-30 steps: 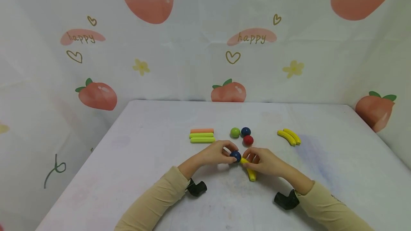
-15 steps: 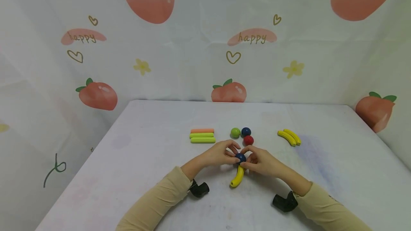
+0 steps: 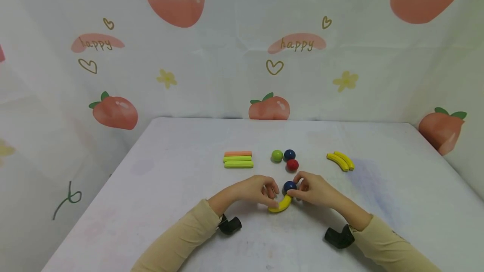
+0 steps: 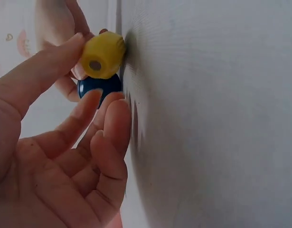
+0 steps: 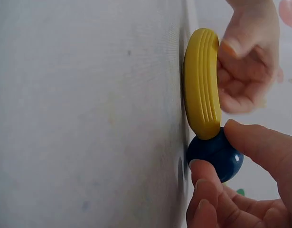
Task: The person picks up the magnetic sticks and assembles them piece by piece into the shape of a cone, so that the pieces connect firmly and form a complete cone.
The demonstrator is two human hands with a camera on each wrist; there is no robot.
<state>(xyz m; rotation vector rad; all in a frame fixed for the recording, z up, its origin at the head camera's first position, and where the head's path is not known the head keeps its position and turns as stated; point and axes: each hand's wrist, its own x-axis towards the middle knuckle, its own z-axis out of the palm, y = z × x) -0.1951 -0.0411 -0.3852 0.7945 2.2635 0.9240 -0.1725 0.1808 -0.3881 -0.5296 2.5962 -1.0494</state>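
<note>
A dark blue ball (image 3: 289, 186) sits at the end of a curved, ridged yellow rod (image 3: 284, 204) near the middle of the table. My right hand (image 3: 316, 190) pinches the ball between thumb and fingers, as the right wrist view shows with the ball (image 5: 224, 159) against the rod's near end. My left hand (image 3: 254, 189) is at the rod's other end. Its thumb touches the yellow rod (image 4: 105, 52) in the left wrist view, while the other fingers are loosely bent and apart from it. A grey disc shows in that rod end.
Behind the hands lie a green ball (image 3: 277, 155), another blue ball (image 3: 289, 155) and a red ball (image 3: 292, 165). An orange stick (image 3: 238, 153) and two lime sticks (image 3: 238, 164) lie to their left. Two curved yellow rods (image 3: 338, 162) lie to the right.
The rod has swung from pointing toward the lower right to pointing left, with the ball shifting slightly right. My left hand has left the ball for the rod's free end; my right now pinches the ball.
</note>
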